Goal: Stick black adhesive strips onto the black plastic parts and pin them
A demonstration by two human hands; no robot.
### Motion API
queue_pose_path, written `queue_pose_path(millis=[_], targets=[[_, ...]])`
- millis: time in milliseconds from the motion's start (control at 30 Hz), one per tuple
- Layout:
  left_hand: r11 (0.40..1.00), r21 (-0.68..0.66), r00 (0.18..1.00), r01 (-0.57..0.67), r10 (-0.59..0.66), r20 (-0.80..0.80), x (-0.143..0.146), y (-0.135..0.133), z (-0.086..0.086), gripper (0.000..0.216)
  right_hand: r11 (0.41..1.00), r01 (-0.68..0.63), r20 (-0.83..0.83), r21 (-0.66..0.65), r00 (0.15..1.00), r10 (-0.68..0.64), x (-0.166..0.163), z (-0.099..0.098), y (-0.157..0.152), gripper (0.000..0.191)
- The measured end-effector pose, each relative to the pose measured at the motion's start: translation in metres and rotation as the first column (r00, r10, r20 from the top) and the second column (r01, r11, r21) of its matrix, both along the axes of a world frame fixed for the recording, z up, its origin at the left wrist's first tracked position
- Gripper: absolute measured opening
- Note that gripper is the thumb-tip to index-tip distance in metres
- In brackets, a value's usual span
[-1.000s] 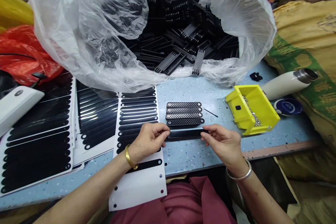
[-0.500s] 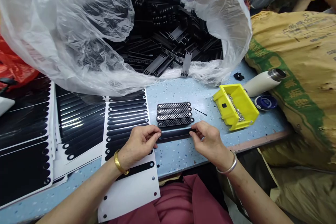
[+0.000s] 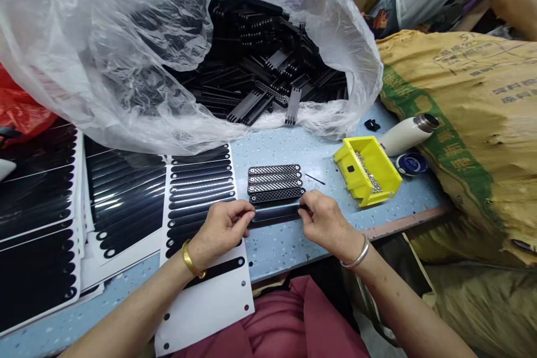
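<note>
A slim black strip is stretched level between my hands near the table's front edge. The fingertips of my left hand pinch its left end, and those of my right hand pinch the right end. Fingers hide both tips, and whether the strip lies on another part I cannot tell. Just beyond it, several black bars with a mesh-patterned top lie side by side. Beneath my left wrist is a white backing sheet with black round-ended strips on it.
A large clear plastic bag full of black plastic parts fills the back. To the right stand a yellow bin with small metal pieces, a white bottle and a yellow sack. More strip sheets lie left.
The view has shifted slightly, so the bag, bin and sack appear further left. Both hands keep their pinch on the strip, with little movement of their own.
</note>
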State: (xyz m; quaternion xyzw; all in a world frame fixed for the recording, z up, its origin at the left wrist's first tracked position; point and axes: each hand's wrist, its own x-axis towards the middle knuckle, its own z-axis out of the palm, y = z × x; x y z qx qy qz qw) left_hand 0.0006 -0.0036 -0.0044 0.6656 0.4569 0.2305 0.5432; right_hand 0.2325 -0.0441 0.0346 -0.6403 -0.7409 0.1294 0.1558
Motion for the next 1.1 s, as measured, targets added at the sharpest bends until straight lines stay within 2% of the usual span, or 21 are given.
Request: queue_pose_path(millis=[133, 333, 433, 500, 533, 567, 633, 700, 767, 833, 900, 1000, 1100], targets=[[0.999, 0.043, 1.000, 0.008, -0.007, -0.012, 0.000, 0.000, 0.001, 0.020, 1.000, 0.024, -0.041, 0.010, 0.999, -0.024, 0.000, -0.003, 0.000, 0.011], [0.998, 0.059, 1.000, -0.003, 0.004, -0.016, 0.001, 0.000, -0.001, 0.019, 0.982, 0.176, -0.299, -0.070, 0.935, -0.189, 0.005, -0.011, 0.000, 0.008], [0.994, 0.112, 0.999, 0.005, -0.001, -0.037, 0.000, 0.000, 0.000, 0.019, 0.984, 0.165, -0.260, -0.069, 0.949, -0.177, 0.004, -0.010, 0.001, 0.008], [0.965, 0.261, 0.997, -0.003, 0.025, -0.079, -0.001, -0.002, 0.002, 0.018, 0.991, 0.129, -0.189, -0.040, 0.973, -0.135, 0.002, -0.008, 0.002, 0.008], [0.924, 0.383, 0.993, -0.011, 0.053, -0.101, -0.001, -0.005, 0.003, 0.017, 0.993, 0.111, -0.152, -0.025, 0.982, -0.114, 0.001, -0.007, 0.002, 0.008], [0.856, 0.517, 0.990, -0.007, 0.078, -0.116, -0.001, -0.008, 0.005, 0.015, 0.995, 0.095, -0.114, -0.013, 0.989, -0.095, 0.001, -0.006, 0.002, 0.009], [0.667, 0.744, 0.991, 0.038, 0.072, -0.116, 0.001, -0.015, 0.009, 0.016, 0.998, 0.070, -0.045, -0.002, 0.997, -0.070, -0.001, -0.005, 0.002, 0.009], [0.500, 0.856, 0.991, 0.129, -0.037, -0.128, 0.006, -0.023, 0.011, 0.030, 0.998, 0.056, 0.018, -0.016, 0.998, -0.055, -0.002, -0.003, 0.002, 0.009], [0.403, 0.881, 0.967, 0.247, -0.157, -0.199, 0.013, -0.028, 0.009, 0.046, 0.998, 0.043, 0.080, -0.049, 0.996, -0.039, -0.004, -0.001, 0.002, 0.009], [0.354, 0.861, 0.928, 0.365, -0.217, -0.304, 0.020, -0.030, 0.004, 0.055, 0.996, 0.031, 0.163, -0.080, 0.986, -0.017, -0.006, 0.003, 0.002, 0.009], [0.331, 0.833, 0.894, 0.444, -0.228, -0.386, 0.025, -0.029, -0.002, 0.057, 0.995, 0.011, 0.263, -0.099, 0.965, 0.016, -0.007, 0.010, 0.001, 0.010], [0.321, 0.815, 0.876, 0.482, -0.217, -0.432, 0.027, -0.029, -0.008, 0.059, 0.991, -0.078, 0.391, -0.111, 0.913, 0.116, -0.007, 0.022, 0.002, 0.012], [0.321, 0.814, 0.874, 0.484, -0.210, -0.437, 0.026, -0.029, -0.010, 0.060, 0.960, -0.223, 0.469, -0.170, 0.838, 0.278, -0.004, 0.035, 0.004, 0.014]])
